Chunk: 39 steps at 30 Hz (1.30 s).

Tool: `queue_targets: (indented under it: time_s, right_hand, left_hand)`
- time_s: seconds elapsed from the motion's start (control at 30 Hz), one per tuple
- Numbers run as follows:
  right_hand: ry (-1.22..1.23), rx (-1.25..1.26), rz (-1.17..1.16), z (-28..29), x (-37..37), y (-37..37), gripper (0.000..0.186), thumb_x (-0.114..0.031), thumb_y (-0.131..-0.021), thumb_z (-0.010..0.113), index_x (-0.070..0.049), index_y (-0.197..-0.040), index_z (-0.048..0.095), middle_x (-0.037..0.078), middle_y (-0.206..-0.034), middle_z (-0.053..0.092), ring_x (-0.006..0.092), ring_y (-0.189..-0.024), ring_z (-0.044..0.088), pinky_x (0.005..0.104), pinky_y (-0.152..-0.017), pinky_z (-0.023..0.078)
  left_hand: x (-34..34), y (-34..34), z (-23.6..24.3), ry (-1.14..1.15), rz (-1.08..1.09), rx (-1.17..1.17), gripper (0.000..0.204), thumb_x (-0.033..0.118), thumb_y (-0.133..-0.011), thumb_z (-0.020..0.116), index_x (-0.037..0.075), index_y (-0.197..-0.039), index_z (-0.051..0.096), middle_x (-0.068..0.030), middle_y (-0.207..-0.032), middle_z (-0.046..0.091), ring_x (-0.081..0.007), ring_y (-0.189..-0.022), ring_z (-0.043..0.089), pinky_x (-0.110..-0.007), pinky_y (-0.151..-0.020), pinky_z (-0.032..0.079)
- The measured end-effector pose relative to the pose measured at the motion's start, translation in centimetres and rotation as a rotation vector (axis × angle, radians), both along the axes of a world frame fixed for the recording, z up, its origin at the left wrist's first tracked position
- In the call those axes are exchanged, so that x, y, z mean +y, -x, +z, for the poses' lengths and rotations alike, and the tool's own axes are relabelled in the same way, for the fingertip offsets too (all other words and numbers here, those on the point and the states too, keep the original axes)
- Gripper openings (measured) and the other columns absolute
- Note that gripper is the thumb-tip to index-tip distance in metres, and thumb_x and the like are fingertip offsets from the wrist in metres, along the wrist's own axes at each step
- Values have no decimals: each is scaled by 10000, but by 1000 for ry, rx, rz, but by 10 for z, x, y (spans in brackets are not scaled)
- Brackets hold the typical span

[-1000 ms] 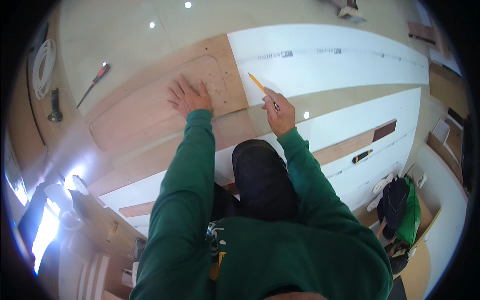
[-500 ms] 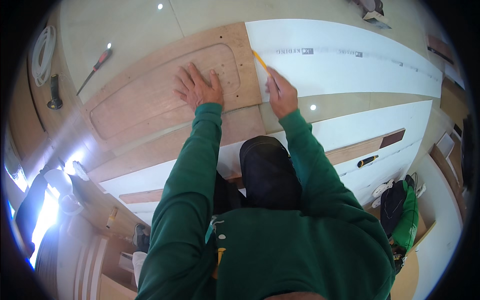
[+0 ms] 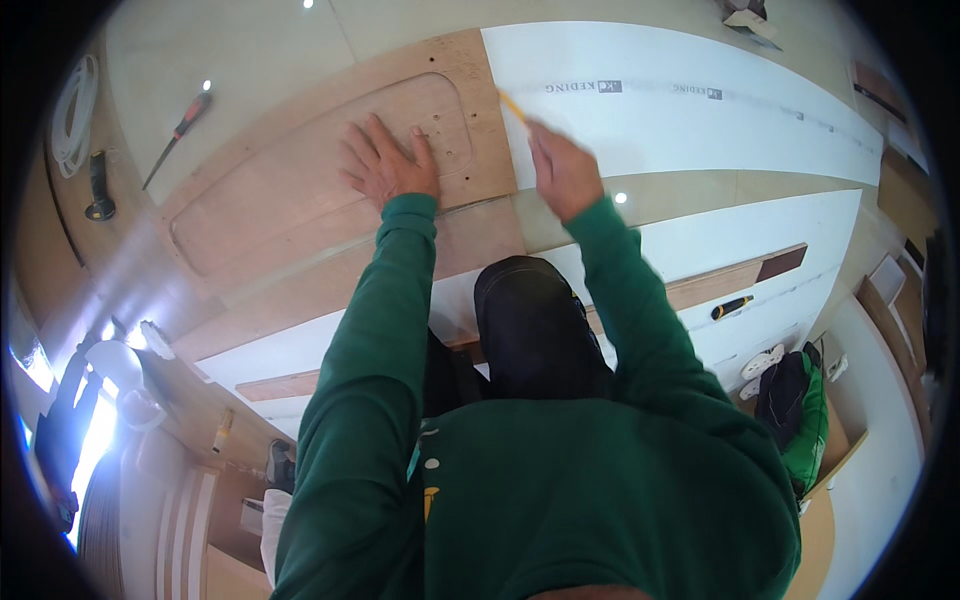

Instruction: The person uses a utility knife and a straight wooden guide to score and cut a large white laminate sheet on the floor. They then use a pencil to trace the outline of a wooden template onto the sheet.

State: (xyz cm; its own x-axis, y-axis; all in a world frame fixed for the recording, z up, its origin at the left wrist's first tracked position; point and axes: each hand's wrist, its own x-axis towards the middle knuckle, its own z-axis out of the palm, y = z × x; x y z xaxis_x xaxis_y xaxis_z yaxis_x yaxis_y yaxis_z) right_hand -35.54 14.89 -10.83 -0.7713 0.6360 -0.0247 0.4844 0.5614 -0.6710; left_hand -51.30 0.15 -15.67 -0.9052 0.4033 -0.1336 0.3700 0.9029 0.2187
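Note:
My left hand [image 3: 392,168] lies flat with fingers spread on a brown wooden panel [image 3: 290,160], which has a rounded groove and several small holes. A yellow pencil [image 3: 512,106] is pinched in my right hand [image 3: 566,172], slightly blurred. Its tip is at the panel's right edge, where the panel meets a long white board [image 3: 690,140]. Whether the tip touches the surface I cannot tell.
A red-and-black handled file-like tool [image 3: 180,130] lies beyond the panel at left, near a dark-handled tool [image 3: 99,187] and a coiled white hose [image 3: 75,115]. Nearer me, a second white board [image 3: 790,225] bears a wooden strip [image 3: 715,285] and a yellow-black utility knife [image 3: 732,307].
The whole view has shifted slightly. My right hand has moved a little to the right relative to the panel, and the pencil leans lower. My left hand stays in place on the panel.

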Motion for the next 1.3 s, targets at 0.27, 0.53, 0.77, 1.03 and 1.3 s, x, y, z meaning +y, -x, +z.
queue_targets:
  time_s: [0.27, 0.53, 0.77, 1.03, 1.3]
  right_hand:
    - [280, -132, -118, 58, -75, -116, 308, -26, -889, 584, -54, -1195, 595, 156, -782, 580, 349, -704, 598, 424, -608, 492]
    - [195, -77, -115, 21, -62, -87, 308, -27, -919, 565, -51, -1225, 595, 120, -755, 595, 234, -648, 617, 337, -594, 499]
    - [89, -39, -86, 5, -43, -46, 300, -36, -919, 565, -58, -1215, 605, 159, -811, 623, 284, -697, 636, 350, -636, 520]
    - [53, 101, -98, -40, 45, 54, 270, -91, -929, 569, -71, -1194, 616, 194, -966, 665, 339, -849, 662, 390, -736, 536]
    - [141, -69, 48, 43, -44, -66, 295, -5, -858, 579, -10, -1150, 624, 216, -934, 651, 374, -851, 639, 432, -748, 525]
  left_hand:
    - [0, -2, -2, -18, -3, 31, 717, 493, -903, 504, 82, -1466, 338, -189, -1552, 224, -400, -1445, 126, -573, -1150, 65]
    - [0, 0, -3, -31, 7, -2, 718, 496, -904, 503, 86, -1469, 334, -192, -1553, 220, -397, -1448, 118, -566, -1154, 47]
    - [-1, 1, -4, -33, 11, 11, 719, 496, -899, 509, 91, -1468, 337, -190, -1554, 221, -398, -1449, 115, -574, -1150, 46]
    - [-2, 1, -2, 4, 1, -3, 718, 509, -901, 486, 102, -1473, 333, -199, -1552, 211, -403, -1440, 136, -594, -1144, 57]
    - [-3, 0, -9, -8, 2, 33, 720, 514, -900, 505, 109, -1470, 337, -175, -1555, 223, -393, -1450, 110, -589, -1145, 61]
